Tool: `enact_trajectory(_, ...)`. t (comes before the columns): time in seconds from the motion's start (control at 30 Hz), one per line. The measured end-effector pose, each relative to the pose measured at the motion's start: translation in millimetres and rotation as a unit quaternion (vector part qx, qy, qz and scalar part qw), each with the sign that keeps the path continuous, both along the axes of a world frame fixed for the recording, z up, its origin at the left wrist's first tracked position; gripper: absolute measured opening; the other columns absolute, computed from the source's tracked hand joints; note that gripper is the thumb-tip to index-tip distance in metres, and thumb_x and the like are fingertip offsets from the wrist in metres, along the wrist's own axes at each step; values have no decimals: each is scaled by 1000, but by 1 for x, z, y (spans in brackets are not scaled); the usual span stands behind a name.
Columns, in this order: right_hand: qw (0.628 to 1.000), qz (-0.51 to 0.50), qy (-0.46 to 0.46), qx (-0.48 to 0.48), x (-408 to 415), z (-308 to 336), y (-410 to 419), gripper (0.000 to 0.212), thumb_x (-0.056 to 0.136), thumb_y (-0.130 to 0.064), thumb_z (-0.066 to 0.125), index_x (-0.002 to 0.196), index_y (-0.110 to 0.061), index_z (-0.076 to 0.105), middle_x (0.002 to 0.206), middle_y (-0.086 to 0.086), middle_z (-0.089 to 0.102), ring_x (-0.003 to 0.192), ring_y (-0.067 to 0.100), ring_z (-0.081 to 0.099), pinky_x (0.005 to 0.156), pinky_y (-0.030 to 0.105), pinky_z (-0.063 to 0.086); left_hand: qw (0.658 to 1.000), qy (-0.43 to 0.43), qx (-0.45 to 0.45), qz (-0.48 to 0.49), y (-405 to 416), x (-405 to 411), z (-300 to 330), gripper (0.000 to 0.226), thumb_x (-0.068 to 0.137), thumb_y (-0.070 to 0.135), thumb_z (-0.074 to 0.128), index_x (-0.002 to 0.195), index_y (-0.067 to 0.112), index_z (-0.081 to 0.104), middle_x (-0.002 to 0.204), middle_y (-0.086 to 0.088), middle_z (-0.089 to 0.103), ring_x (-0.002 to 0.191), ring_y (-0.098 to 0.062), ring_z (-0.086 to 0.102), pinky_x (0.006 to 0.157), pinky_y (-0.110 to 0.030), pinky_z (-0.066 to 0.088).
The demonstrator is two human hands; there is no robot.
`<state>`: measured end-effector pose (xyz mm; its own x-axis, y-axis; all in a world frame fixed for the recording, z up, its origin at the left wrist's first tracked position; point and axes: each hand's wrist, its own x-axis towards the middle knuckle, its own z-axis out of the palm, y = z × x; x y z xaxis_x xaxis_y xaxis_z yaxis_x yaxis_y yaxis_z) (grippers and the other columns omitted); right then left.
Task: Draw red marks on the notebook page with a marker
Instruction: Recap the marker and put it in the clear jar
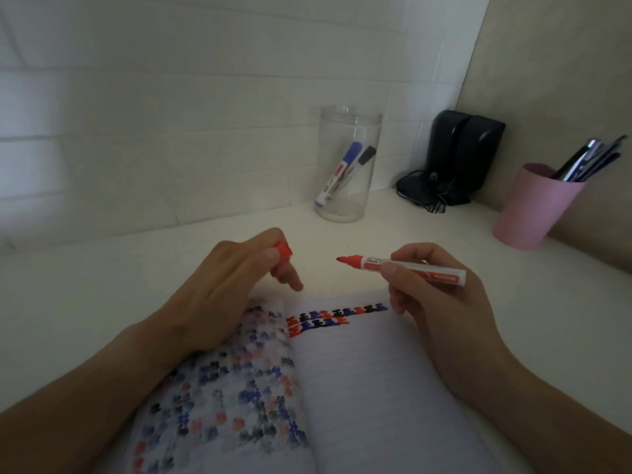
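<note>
An open lined notebook [369, 378] lies on the white desk in front of me. Its right page carries two short rows of red, black and blue marks [328, 319] along the top; its left page shows faded bleed-through marks. My right hand [441, 302] holds an uncapped red marker [393, 265] above the page's top edge, tip pointing left. My left hand [232, 285] hovers over the notebook's upper left corner and pinches the red cap [284, 252] between thumb and fingers. Cap and marker tip are apart.
A clear plastic jar [345, 165] with a blue and a black marker stands at the back. Two black speakers [461, 155] with cables sit in the corner. A pink cup [533, 206] full of pens is at the right. White wall behind the desk.
</note>
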<state>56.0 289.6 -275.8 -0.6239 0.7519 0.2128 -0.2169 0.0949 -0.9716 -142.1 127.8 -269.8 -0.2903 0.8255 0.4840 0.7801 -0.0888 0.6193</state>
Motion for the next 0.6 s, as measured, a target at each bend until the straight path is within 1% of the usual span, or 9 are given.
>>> enact_trajectory(0.07, 998, 9, 29, -61, -1, 2, 0, 18, 75, -12, 76, 91, -5, 76, 63, 6, 64, 58, 16, 55, 56, 27, 50, 998, 36, 7, 48, 1, -3, 0, 35, 105, 27, 33, 87, 21, 63, 85, 6, 75, 86, -17, 70, 74, -20, 52)
enact_trajectory(0.1, 995, 11, 43, -93, -1, 3, 0, 20, 74, -14, 75, 91, -4, 78, 63, 6, 65, 58, 16, 55, 54, 24, 50, 996, 61, 2, 68, 2, -3, 0, 32, 104, 32, 36, 92, 23, 64, 84, 8, 75, 85, -14, 70, 71, -17, 52)
enact_trajectory(0.13, 991, 13, 53, -119, -1, 4, 1, 19, 75, -14, 73, 91, -4, 79, 64, 6, 66, 58, 16, 56, 53, 23, 51, 993, 86, -1, 87, 3, -3, 0, 27, 103, 37, 43, 100, 25, 67, 86, 11, 75, 85, -11, 70, 71, -12, 52)
enact_trajectory(0.2, 987, 15, 59, -150, -1, 3, 3, 14, 87, -11, 68, 88, -4, 80, 63, 7, 66, 57, 16, 58, 52, 23, 50, 986, 125, 0, 113, 3, -3, 2, 27, 102, 43, 58, 114, 25, 73, 94, 14, 76, 84, -6, 69, 74, -6, 50)
enact_trajectory(0.23, 986, 16, 58, -158, -1, 2, 5, 19, 93, -10, 63, 86, -5, 80, 62, 7, 66, 57, 16, 58, 52, 23, 50, 984, 132, 1, 117, 3, -3, 3, 30, 100, 44, 61, 117, 25, 75, 97, 14, 76, 84, -5, 69, 77, -6, 49)
enact_trajectory(0.3, 985, 19, 55, -164, -1, 2, 6, 22, 95, -9, 61, 84, -7, 80, 63, 8, 70, 55, 17, 61, 50, 22, 53, 985, 122, 8, 120, 2, -2, 5, 33, 94, 41, 66, 121, 23, 77, 98, 15, 76, 86, -6, 68, 80, -1, 47)
enact_trajectory(0.4, 986, 34, 64, -150, 0, 4, 4, 10, 80, -9, 68, 85, -7, 77, 71, 15, 78, 59, 19, 72, 53, 22, 60, 987, 94, 20, 130, 0, 0, 8, 33, 86, 34, 80, 118, 25, 78, 91, 18, 77, 94, -5, 70, 79, 4, 43)
enact_trajectory(0.5, 992, 37, 48, -107, 1, 1, 5, 22, 72, -14, 71, 92, -6, 76, 84, 19, 82, 71, 23, 79, 62, 22, 64, 987, 90, 32, 127, 0, 2, 10, 27, 81, 32, 85, 105, 24, 77, 82, 27, 70, 95, 1, 69, 80, 5, 42)
enact_trajectory(0.6, 996, 28, 28, -86, 1, 3, 3, 29, 71, -16, 72, 97, -7, 78, 90, 17, 83, 78, 24, 80, 69, 24, 66, 987, 96, 43, 123, 0, 3, 12, 23, 81, 33, 83, 101, 22, 78, 84, 28, 68, 95, 5, 66, 78, 6, 42)
